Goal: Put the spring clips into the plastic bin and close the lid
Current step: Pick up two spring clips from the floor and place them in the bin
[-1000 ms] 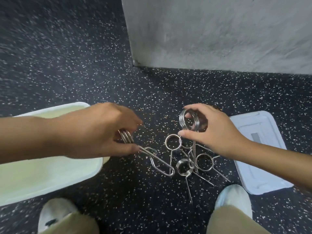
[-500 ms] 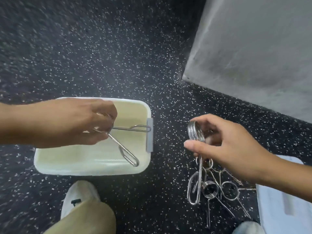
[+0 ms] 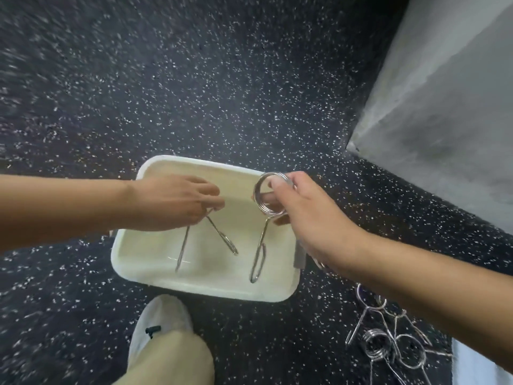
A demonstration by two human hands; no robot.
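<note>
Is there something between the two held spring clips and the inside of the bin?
Nothing visible. The plastic bin is open; its lid lies apart on the floor. The left hand and right hand each hold a spring clip hanging over the open bin.

A grey concrete wall (image 3: 444, 112) is standing on the dark speckled floor (image 3: 194, 79), filling the upper right. A white shoe (image 3: 161, 320) is resting on that floor, well below-left of the wall, with a khaki trouser leg (image 3: 169, 359) covering its near end.
</note>
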